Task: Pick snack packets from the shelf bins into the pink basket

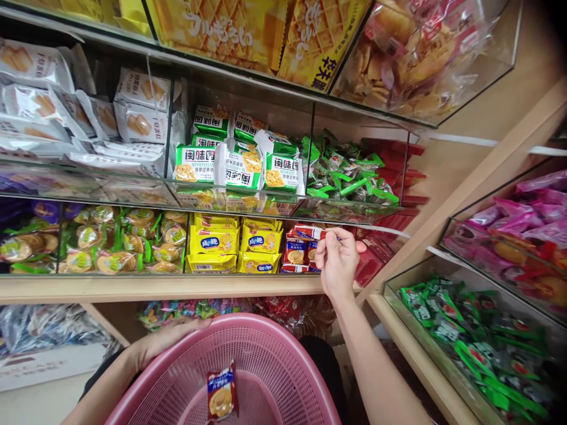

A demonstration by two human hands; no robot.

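Observation:
My right hand (338,262) is at the lower shelf bin, its fingers closed on the end of a red-and-blue cookie packet (306,232). That packet lies level on top of matching stacked cookie packets (295,252), at the bin's opening. Below, a pink plastic basket (248,326) stands in front of me. My left hand (170,339) grips its left rim, the fingertips partly hidden behind the edge. One red-and-blue cookie packet (221,394) with a round cookie picture rests inside the basket.
Yellow snack packs (260,243) sit left of the cookie bin, red packages (370,264) to its right. Above is a clear-fronted shelf with green-and-white packs (283,168). At right, a wooden-edged bin holds green-wrapped snacks (473,342). A wooden shelf edge (177,288) runs above the basket.

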